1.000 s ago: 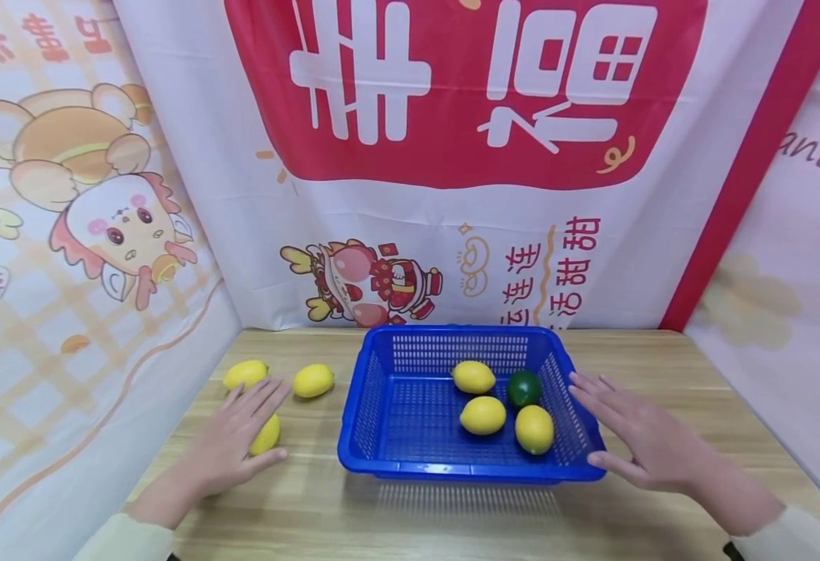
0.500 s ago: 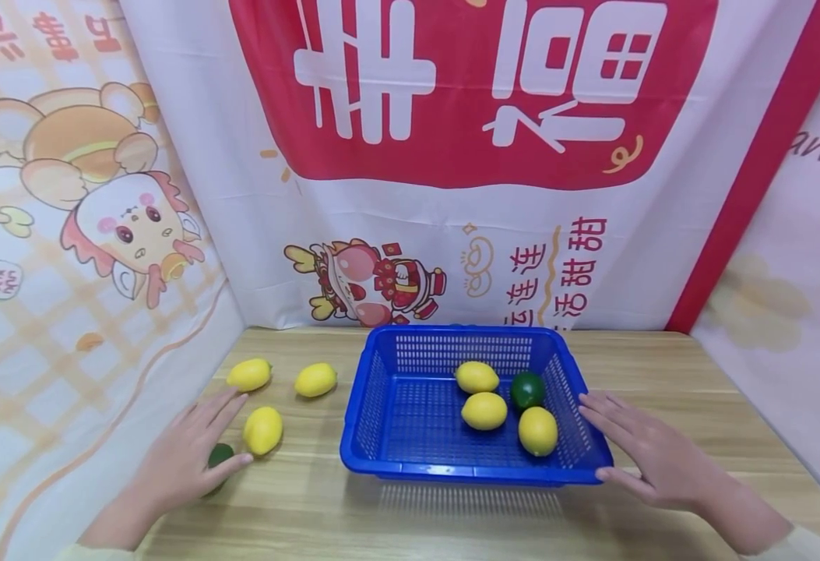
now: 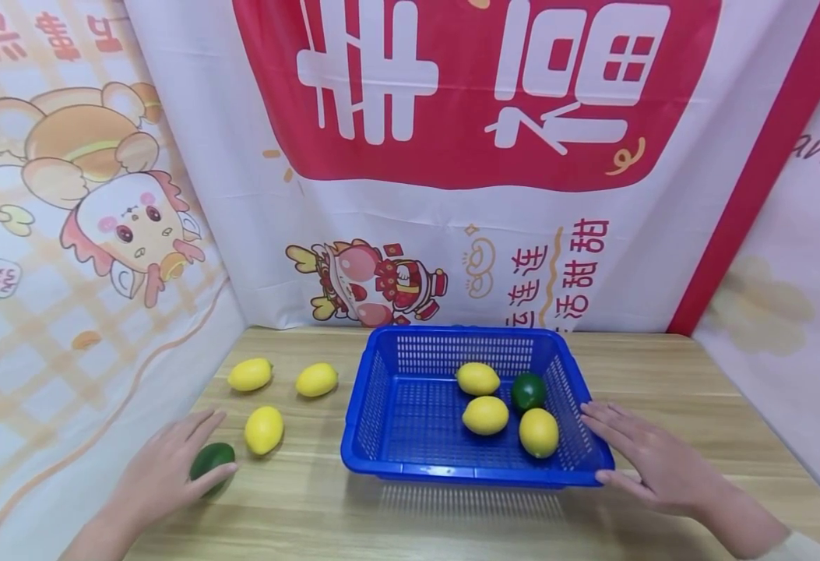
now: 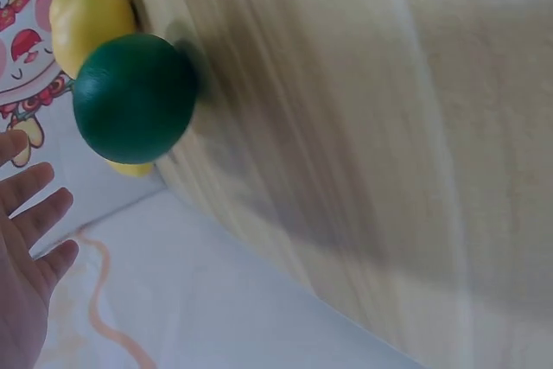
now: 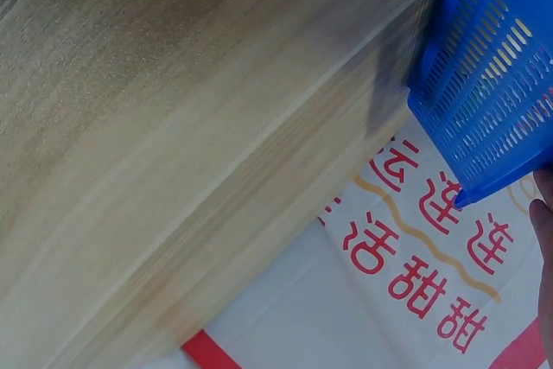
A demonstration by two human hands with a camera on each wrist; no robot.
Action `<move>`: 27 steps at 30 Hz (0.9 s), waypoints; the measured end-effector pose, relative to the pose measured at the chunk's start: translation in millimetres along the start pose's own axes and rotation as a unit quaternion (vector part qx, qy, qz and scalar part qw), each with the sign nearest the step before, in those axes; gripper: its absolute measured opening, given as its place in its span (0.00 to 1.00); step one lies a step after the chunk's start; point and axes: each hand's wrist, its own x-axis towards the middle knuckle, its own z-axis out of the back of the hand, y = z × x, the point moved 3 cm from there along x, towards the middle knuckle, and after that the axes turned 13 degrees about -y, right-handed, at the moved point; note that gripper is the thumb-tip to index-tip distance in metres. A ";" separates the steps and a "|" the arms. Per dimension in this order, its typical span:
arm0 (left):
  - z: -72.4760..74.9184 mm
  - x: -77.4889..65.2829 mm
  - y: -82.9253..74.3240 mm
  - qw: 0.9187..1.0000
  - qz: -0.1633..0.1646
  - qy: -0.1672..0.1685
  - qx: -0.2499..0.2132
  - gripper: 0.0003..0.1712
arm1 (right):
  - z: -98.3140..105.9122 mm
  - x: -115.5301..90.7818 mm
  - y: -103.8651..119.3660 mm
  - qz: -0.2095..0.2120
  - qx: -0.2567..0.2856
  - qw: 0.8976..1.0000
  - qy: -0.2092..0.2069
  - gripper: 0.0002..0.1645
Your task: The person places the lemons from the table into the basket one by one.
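My left hand (image 3: 160, 471) hovers by a dark green round fruit (image 3: 215, 456) at the table's left, thumb and fingers spread on either side of it. In the left wrist view the same smooth green fruit (image 4: 136, 98) stands apart from the straight, spread fingers (image 4: 43, 213). My right hand (image 3: 662, 467) lies along the right side of a blue plastic basket (image 3: 452, 472), straight fingertips at its rim and thumb at the near corner. Inside the basket are three lemons (image 3: 485, 415) and another dark green fruit (image 3: 529, 392), grouped on the right.
Three more lemons (image 3: 265, 430) lie on the wooden table (image 3: 297, 514) between my left hand and the basket's left side and farther back. Printed cloth (image 3: 410, 210) hangs behind the table and along both sides.
My left hand has moved left and toward me, off the nearest lemon and over to the green fruit, now uncovered. My right hand shifts slightly down along the basket's rim.
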 end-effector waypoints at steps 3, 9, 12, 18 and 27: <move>-0.3 -4.3 2.8 1.000 0.015 0.005 0.004 0.47 | -0.5 -0.5 0.1 0.006 0.003 1.000 -0.007 0.39; -4.3 -11.6 5.7 0.999 0.040 0.024 0.006 0.48 | -3.9 -3.2 -0.5 0.023 0.004 1.000 -0.020 0.40; -7.3 -16.2 6.0 0.997 0.067 0.040 0.002 0.48 | -5.8 -4.7 -1.2 0.020 0.001 1.000 -0.018 0.40; -14.1 -22.5 4.6 0.992 0.116 0.056 -0.017 0.47 | -7.4 -6.4 -2.2 0.020 0.003 1.000 -0.023 0.40; -24.7 -27.3 4.5 0.985 0.153 0.078 -0.018 0.51 | -7.7 -6.8 -1.7 0.005 0.001 1.000 -0.016 0.40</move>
